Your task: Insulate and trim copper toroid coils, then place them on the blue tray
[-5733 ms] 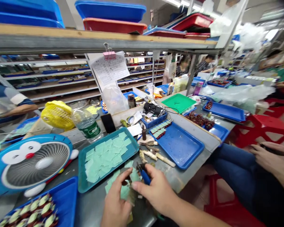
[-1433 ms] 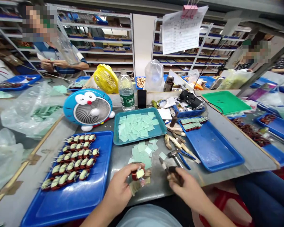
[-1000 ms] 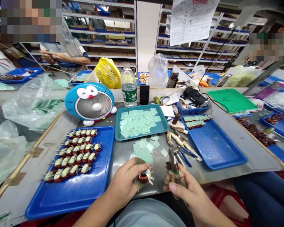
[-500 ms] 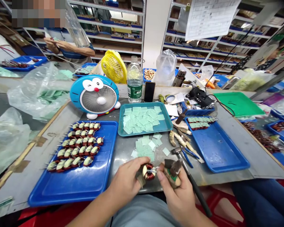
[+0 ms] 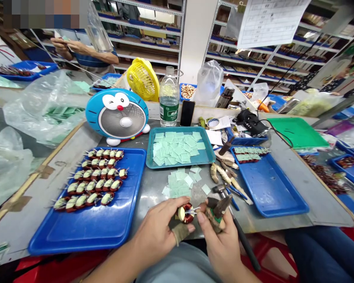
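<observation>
My left hand (image 5: 157,222) holds a toroidal coil (image 5: 185,213) between thumb and fingers. The coil has reddish copper windings and a cream-coloured face, and its silvery wire leads point right. Brownish tape wraps one of my left fingers. In my right hand (image 5: 221,239) are dark-jawed pliers (image 5: 224,206) with a green band and tan wrapping, jaws pointing up and away. The right thumb and fingertip are at the ends of the coil's leads; whether they pinch them I cannot tell. Thin pale green square sheets (image 5: 178,182) lie just beyond my hands.
A blue tray (image 5: 91,232) on the left holds rows of coils. The teal tray (image 5: 181,163) carries more green squares. A hammer (image 5: 243,239), wrapped pliers (image 5: 228,175) and another blue tray (image 5: 277,192) lie to the right. A blue fan (image 5: 118,116) stands behind; a co-worker sits across.
The coil has turned slightly in my left hand, and the lower taped finger has come into clearer view. The pliers tilt a little more to the right. The camera view has shifted slightly.
</observation>
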### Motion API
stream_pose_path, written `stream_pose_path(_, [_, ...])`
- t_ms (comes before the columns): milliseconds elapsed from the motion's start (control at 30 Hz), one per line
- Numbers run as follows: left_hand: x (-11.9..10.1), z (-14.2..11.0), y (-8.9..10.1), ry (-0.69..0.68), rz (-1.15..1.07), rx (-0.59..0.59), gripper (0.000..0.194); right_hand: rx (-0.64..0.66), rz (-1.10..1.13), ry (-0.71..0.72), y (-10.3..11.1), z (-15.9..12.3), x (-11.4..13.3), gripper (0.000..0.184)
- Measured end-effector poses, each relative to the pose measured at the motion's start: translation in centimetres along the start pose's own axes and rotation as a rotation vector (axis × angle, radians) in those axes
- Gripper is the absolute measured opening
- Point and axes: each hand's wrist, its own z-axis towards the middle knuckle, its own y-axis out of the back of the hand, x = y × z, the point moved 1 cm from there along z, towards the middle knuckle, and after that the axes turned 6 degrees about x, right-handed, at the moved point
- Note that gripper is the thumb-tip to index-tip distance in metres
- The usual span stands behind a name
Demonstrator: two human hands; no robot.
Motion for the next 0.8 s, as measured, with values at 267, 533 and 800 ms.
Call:
stream_pose_path(267, [0.0,0.3,0.0,-0.046,0.12,-0.019,0.053,0.015,-0.022,-0.062,0.4,0.5,-0.1,0.033])
stream_pose_path(533, [0.1,0.3,0.2,-0.082,0.196,-0.052,0.05,0.016,0.035,-0.09,0.0,0.9,-0.1,0.038])
stream_pose_path(800, [0.5,0.5,0.4,-0.043,0.166,-0.11,0.047,0.06,-0.056,-0.047,0.8,1.6,0.7,0.032])
